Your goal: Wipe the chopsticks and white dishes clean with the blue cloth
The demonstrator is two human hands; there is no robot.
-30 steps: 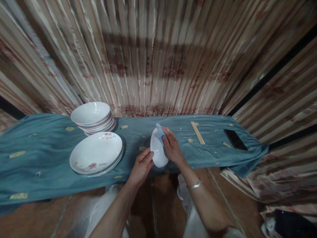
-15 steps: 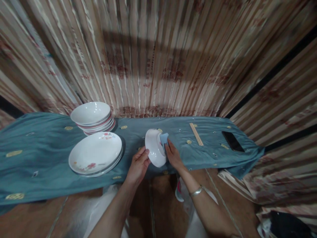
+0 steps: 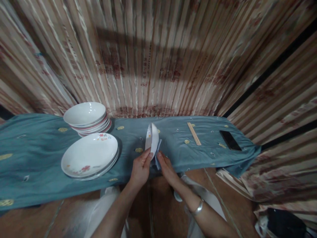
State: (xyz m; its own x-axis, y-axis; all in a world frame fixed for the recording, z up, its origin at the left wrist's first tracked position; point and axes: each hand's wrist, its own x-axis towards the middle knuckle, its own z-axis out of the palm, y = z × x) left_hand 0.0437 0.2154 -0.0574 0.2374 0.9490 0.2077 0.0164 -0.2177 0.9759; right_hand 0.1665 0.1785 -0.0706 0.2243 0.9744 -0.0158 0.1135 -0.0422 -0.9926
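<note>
A white bowl (image 3: 154, 140) with a floral pattern is held up on its side over the front of the table, its opening facing left. My left hand (image 3: 141, 167) pinches the bowl's lower rim between thumb and fingers. On the bowl's right, my right hand (image 3: 167, 167) grips a light blue cloth (image 3: 158, 155) close against the outer wall. Part of the cloth is hidden behind the fingers and the bowl.
To the left, a stack of bowls (image 3: 85, 114) stands behind a stack of flowered plates (image 3: 90, 155) on the teal tablecloth (image 3: 128, 172). Several wooden chopsticks (image 3: 194, 134) and a black phone (image 3: 230, 140) lie to the right. A pleated curtain (image 3: 138, 66) hangs behind.
The bowl has turned edge-on, so its patterned inside now shows at the left. My right hand and the cloth have moved lower along its outer side. The view has shifted slightly right.
</note>
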